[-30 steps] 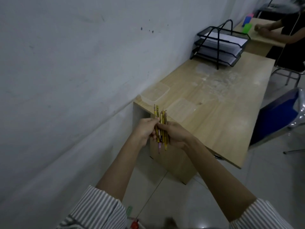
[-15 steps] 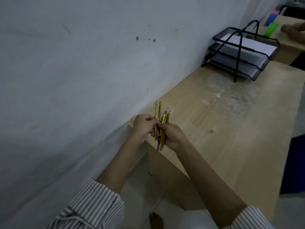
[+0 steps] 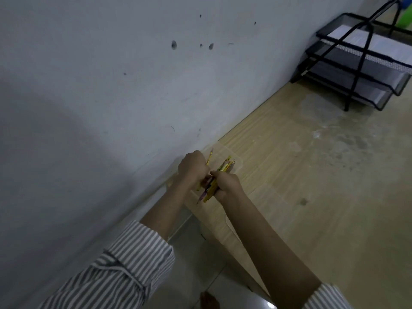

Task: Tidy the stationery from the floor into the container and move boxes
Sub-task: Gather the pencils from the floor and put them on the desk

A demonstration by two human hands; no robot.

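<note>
Gripping pencils (image 3: 225, 167), left hand (image 3: 193, 167) and right hand (image 3: 227, 184) fingers (image 3: 217, 174) curled, over the container (image 3: 223, 148) at the desk (image 3: 312, 179) corner. Risking a floor spill if released unevenly.

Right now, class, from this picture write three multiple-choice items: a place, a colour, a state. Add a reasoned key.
1. Where does the black paper tray stand?
A) on the floor
B) at the far end of the desk
C) on a chair

2. Most of the pencils are
A) yellow
B) blue
C) white

3. The left hand and right hand
A) hang idle
B) push a box
C) both grip pencils

Key: 1 B, its feet rest on the desk top; 2 A, yellow shafts poke out of the fists; 3 C, the fingers of both curl round pencils.
</note>
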